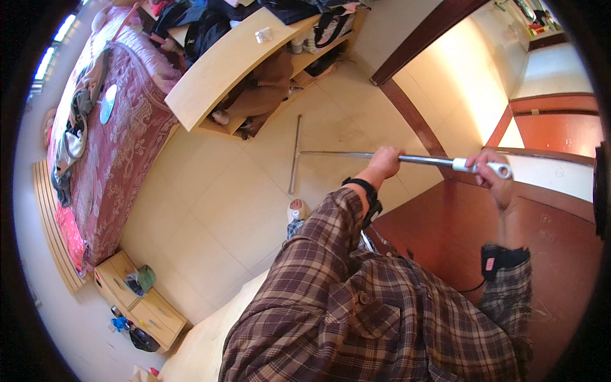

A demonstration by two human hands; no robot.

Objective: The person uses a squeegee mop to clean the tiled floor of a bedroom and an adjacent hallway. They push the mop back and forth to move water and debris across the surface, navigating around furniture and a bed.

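My left hand (385, 161) is wrapped around the metal pole (425, 159) of a long-handled, T-shaped floor tool, either a squeegee or a mop. At the pole's upper end, my right hand (491, 176) grips the white plastic handle (462, 165), which has a hanging hole. The tool's narrow crossbar head (295, 155) lies on the tiled floor (215, 191), in front of my slippered foot (296, 210). Its underside is hidden. A black band (366, 198) circles my left wrist.
A wooden shelf unit (229, 71) heaped with clothes borders the floor ahead. Left stands a bed with a purple patterned cover (138, 129). A small drawer cabinet (148, 310) is at lower left. A dark doorway threshold (410, 117) and a reddish-brown door (563, 248) are right.
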